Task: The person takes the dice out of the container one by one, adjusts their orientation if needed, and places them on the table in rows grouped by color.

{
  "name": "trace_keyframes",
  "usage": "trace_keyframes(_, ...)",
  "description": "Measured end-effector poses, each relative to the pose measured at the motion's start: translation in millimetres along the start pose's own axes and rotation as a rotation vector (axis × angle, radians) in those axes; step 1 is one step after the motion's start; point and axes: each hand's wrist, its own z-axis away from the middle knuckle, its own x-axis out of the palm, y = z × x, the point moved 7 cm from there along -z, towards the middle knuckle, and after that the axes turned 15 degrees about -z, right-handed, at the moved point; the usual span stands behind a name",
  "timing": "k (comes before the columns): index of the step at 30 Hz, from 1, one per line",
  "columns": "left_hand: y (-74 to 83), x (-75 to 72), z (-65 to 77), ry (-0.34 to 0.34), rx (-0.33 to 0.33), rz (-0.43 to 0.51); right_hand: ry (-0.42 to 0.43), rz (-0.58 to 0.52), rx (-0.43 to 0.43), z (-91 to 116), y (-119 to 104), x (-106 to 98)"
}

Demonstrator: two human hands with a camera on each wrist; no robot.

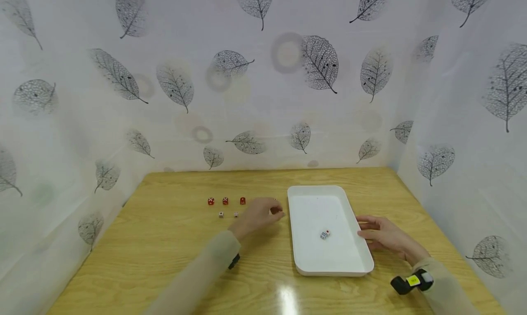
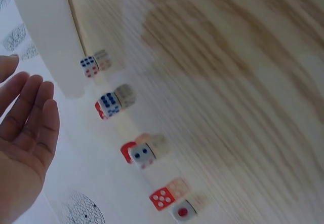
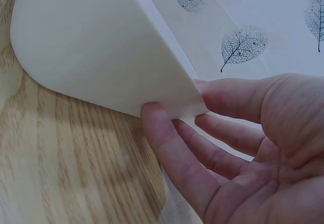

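My left hand [image 1: 257,216] hovers over the wooden table beside the dice, its fingers loosely bent and no die visible between them. In the left wrist view, a white die [image 2: 88,67] with blue and red pips stands at the end of a line of dice, and that hand [image 2: 25,148] is off to the side. My right hand [image 1: 384,237] rests against the right side of a white tray [image 1: 302,264]. Its fingers [image 3: 169,143] touch the tray's outer wall and rim in the right wrist view. Inside the tray lie white dice [image 1: 324,235], close together.
Red dice [image 1: 225,201] form a back row left of the tray, and white dice [image 1: 221,214] a front row; my left hand hides part of both. Behind the wooden table [image 1: 164,241] hangs a leaf-patterned sheet [image 1: 263,100], which also closes off both sides.
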Motion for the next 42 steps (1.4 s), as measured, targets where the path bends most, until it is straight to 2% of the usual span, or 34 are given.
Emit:
trace_keyframes(4,11.5,-2.8,-3.5,0.049,0.031,0.051,-0.001,-0.002,0.000,-0.4,0.0,0.3)
trace_keyframes(7,19.5,-0.2,-6.5,0.054,0.028,0.080,-0.003,-0.007,-0.003,-0.5,0.3,0.2)
trace_keyframes(15,46.9,14.6,-17.5,0.032,0.066,-0.051,-0.024,-0.021,-0.013,1.0,1.7,-1.3)
trace_keyframes(20,66.9,22.1,-22.1,-0.026,0.107,-0.109,-0.031,-0.031,-0.018,2.7,1.6,-0.9)
trace_keyframes(25,80.2,30.9,-25.9,-0.108,0.124,-0.158,-0.013,-0.024,-0.017,1.2,1.9,-1.2)
trace_keyframes(35,84.3,53.9,-28.0,-0.273,0.022,-0.297,-0.015,-0.028,-0.016,0.2,2.8,-1.1)
trace_keyframes(42,89.5,67.3,-31.2,-0.312,0.046,-0.372,-0.034,-0.038,-0.027,0.7,0.8,0.0)
